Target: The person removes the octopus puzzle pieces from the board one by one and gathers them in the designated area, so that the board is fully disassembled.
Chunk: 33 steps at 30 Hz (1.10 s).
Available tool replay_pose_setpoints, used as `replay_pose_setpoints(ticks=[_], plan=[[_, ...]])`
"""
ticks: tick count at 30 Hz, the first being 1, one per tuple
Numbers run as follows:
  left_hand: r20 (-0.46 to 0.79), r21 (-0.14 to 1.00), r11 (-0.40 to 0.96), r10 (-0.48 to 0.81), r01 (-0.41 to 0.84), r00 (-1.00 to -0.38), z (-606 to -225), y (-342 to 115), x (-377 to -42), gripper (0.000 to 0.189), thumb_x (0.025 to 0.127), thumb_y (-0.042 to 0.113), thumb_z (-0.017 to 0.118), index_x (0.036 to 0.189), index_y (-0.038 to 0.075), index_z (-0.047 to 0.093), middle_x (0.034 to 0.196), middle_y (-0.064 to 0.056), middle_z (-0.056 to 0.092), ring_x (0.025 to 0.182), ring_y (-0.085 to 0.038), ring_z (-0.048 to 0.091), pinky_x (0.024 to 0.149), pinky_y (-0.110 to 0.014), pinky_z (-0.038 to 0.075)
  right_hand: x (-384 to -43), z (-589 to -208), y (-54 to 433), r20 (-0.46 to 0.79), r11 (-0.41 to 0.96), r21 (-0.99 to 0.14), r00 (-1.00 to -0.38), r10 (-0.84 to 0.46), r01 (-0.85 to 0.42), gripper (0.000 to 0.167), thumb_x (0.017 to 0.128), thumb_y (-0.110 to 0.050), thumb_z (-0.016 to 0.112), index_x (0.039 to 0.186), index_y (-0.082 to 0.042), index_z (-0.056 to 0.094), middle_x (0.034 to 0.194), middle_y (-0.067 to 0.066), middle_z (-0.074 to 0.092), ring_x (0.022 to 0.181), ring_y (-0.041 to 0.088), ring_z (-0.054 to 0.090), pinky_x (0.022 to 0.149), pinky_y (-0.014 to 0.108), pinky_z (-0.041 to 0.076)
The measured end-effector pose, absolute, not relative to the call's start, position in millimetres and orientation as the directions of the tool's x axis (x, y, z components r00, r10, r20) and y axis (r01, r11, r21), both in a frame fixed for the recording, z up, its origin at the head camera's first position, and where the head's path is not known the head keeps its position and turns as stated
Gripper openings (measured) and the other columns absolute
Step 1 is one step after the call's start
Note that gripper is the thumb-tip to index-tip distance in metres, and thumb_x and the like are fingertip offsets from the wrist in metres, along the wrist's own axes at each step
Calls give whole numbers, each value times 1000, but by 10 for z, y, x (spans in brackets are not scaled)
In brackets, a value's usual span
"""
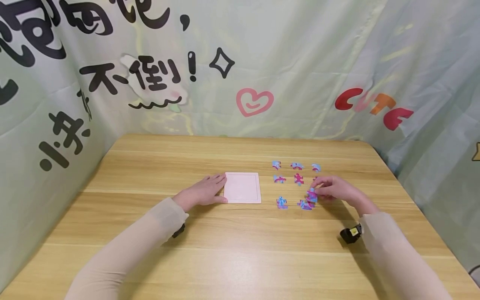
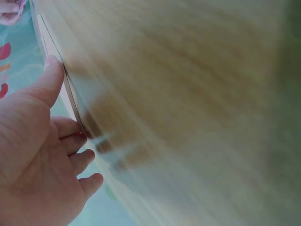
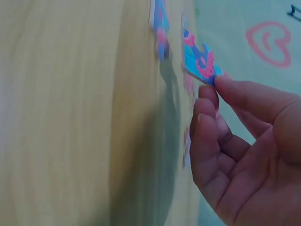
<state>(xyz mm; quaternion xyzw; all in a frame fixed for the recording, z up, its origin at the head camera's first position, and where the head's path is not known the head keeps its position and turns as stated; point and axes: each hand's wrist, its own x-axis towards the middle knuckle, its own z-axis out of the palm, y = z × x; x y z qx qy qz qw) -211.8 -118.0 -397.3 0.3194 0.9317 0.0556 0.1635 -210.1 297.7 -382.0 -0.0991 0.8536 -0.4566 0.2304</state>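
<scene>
A square pale pink puzzle tray [image 1: 242, 187] lies flat on the table. My left hand [image 1: 204, 191] rests at its left side, the thumb near the lower corner and the fingers at the upper one; in the left wrist view the fingertips [image 2: 83, 160] sit right at the tray's edge. Between thumb and fingers my right hand [image 1: 337, 189] pinches a blue, pink and purple jigsaw piece [image 3: 200, 61]. The held piece overlaps another jigsaw piece [image 1: 305, 205] in the head view. Part of a piece behind the right fingers is hidden.
Several loose jigsaw pieces [image 1: 298, 179] are spread in rough rows right of the tray, one [image 1: 282, 203] at the near left of the group. The wooden table [image 1: 240, 250] meets a printed curtain [image 1: 300, 62] at the back and sides.
</scene>
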Motion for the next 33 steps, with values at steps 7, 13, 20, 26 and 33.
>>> replay_pose_setpoints(ticks=[7, 13, 20, 26, 33], plan=[[-273, 204, 791, 611, 576, -743, -3960, -1182, -2118, 78, 93, 46, 47, 145, -3, 17, 150, -17, 12, 137, -32, 11, 109, -45, 11, -2043, -3839, 3255, -351, 622, -780, -872, -341, 71, 26, 91, -12, 58, 108, 7, 59, 70, 6, 54, 60, 16, 50, 54, 28, 46], [-280, 201, 793, 609, 575, -742, -3963, -1186, -2129, 78, 93, 46, 47, 145, -3, 17, 150, -17, 12, 137, -32, 11, 109, -45, 10, -2020, -3865, 3346, -396, 663, -742, -860, -321, 95, 25, 92, -9, 56, 109, 8, 58, 71, 4, 52, 61, 16, 49, 54, 28, 46], [-275, 213, 790, 613, 575, -741, -3969, -1173, -2140, 78, 93, 46, 47, 145, -3, 17, 150, -18, 12, 137, -32, 11, 109, -46, 10, -2033, -3864, 3384, -420, 692, -716, -846, -327, 88, 23, 92, -8, 55, 108, 8, 59, 72, 3, 53, 61, 17, 49, 53, 28, 45], [-277, 266, 784, 619, 560, -735, -3973, -1199, -2154, 78, 92, 45, 49, 145, -3, 16, 151, -17, 11, 137, -32, 9, 109, -46, 9, -2068, -3791, 3385, -391, 696, -715, -862, -323, 63, 22, 90, -5, 55, 106, 10, 57, 69, 4, 51, 58, 17, 47, 49, 26, 40], [-219, 438, 764, 602, 473, -768, -3943, -1408, -2230, 79, 93, 42, 50, 144, -5, 11, 150, -21, 8, 137, -32, 7, 110, -41, 8, -2123, -3621, 3244, -184, 732, -671, -929, -321, -120, 37, 95, -13, 51, 121, 12, 46, 84, 18, 56, 70, 28, 53, 57, 37, 48]])
